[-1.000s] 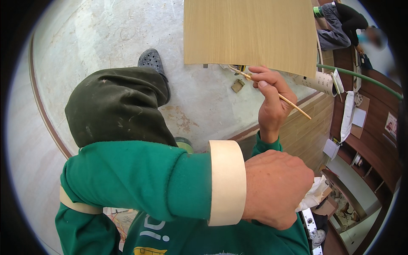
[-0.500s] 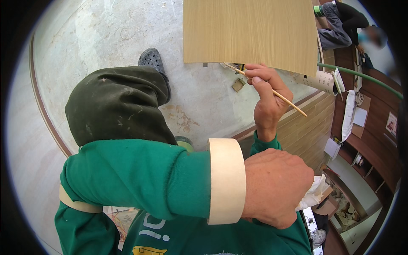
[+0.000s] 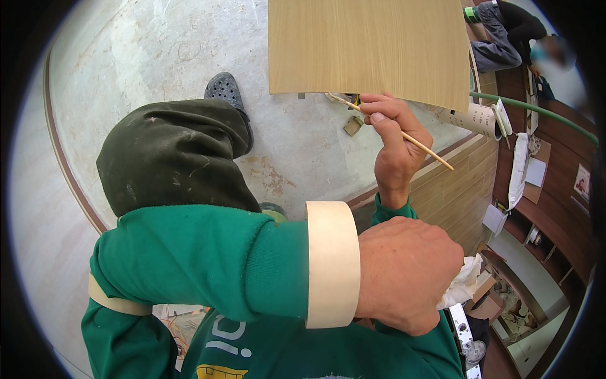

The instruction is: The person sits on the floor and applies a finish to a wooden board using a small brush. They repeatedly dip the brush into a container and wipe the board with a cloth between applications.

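Note:
A thin wooden-handled paintbrush is pinched between the thumb and fingers of my right hand. Its fine tip lies at the near edge of a wood-grain panel; whether it touches cannot be made out. Nearer to me, my left hand is closed in a fist, back upward, on a crumpled white cloth or paper that sticks out past the knuckles. My left forearm crosses in front of me and hides part of the right one. A wide cream band circles the left wrist.
Under the panel's edge, a small brown block lies on the stained concrete floor. A cardboard tube and a green hose are at the right. Another person is at the far right, beside dark wood furniture.
Both hands have shifted very slightly to the left, with the brush and cloth still in them. The panel also appears a little further left.

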The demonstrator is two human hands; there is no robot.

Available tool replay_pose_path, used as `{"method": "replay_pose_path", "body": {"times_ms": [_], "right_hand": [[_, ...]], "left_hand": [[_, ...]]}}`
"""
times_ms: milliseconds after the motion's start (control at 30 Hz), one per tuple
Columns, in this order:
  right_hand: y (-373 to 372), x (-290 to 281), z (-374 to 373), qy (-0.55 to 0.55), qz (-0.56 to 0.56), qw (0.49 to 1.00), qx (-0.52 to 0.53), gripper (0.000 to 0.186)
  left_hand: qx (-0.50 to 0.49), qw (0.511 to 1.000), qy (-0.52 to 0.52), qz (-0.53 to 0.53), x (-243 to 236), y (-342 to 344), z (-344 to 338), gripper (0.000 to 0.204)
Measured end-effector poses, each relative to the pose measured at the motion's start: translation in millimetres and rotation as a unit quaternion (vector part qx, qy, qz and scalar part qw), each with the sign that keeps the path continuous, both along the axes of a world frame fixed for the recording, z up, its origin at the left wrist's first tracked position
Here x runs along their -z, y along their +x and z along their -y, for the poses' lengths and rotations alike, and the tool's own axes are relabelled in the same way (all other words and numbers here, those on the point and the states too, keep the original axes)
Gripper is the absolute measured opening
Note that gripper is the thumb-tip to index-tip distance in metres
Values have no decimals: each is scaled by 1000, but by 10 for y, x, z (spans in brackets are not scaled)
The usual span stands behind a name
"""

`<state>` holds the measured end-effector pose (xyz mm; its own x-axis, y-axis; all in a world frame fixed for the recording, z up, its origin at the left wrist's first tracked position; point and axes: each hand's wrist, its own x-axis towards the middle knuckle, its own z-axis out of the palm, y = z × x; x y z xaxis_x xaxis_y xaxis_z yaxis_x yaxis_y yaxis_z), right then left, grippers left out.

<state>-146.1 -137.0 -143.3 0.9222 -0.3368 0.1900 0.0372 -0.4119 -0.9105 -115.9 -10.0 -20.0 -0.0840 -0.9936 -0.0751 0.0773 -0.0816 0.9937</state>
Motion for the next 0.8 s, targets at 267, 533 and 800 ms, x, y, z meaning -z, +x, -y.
{"method": "replay_pose_path", "body": {"times_ms": [267, 533, 800], "right_hand": [[-14, 5, 19, 5, -5, 1000, 1, 22], [-1, 19, -1, -3, 0, 1000, 14, 22], [-16, -3, 12, 59, -13, 998, 21, 16]], "left_hand": [[11, 1000, 11, 3, -3, 19, 9, 37], [-3, 1000, -3, 3, 7, 13, 7, 36], [3, 1000, 0, 5, 11, 25, -6, 36]]}}
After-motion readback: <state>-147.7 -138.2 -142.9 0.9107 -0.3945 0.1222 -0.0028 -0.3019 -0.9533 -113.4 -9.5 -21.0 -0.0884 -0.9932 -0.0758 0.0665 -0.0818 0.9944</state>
